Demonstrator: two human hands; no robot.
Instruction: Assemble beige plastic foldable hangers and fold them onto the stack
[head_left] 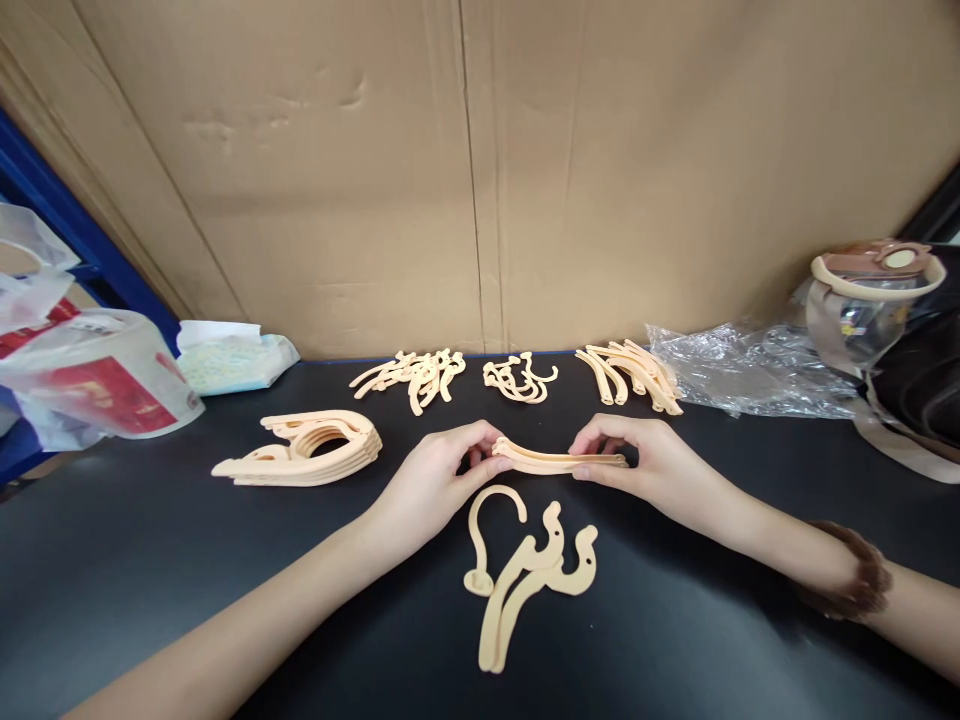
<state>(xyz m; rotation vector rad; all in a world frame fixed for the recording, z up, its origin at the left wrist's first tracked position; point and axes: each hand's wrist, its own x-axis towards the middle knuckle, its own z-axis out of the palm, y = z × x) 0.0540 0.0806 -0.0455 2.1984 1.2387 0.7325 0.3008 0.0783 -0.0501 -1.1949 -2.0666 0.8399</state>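
Between my two hands are curved beige plastic hanger arms, lying one against another and held level just above the black table. My left hand pinches their left end between thumb and fingers. At the right end, my right hand grips them the same way. Below, closer to me, lie a loose hanger hook with a round base and two flat hanger side pieces with notched, curled ends, one overlapping the other. Left of my left hand rests a stack of folded hangers.
Along the back lie piles of notched side pieces, hooks and curved arms. A cardboard wall rises behind. Wipes and a plastic tub stand left; clear wrap and a bottle are right.
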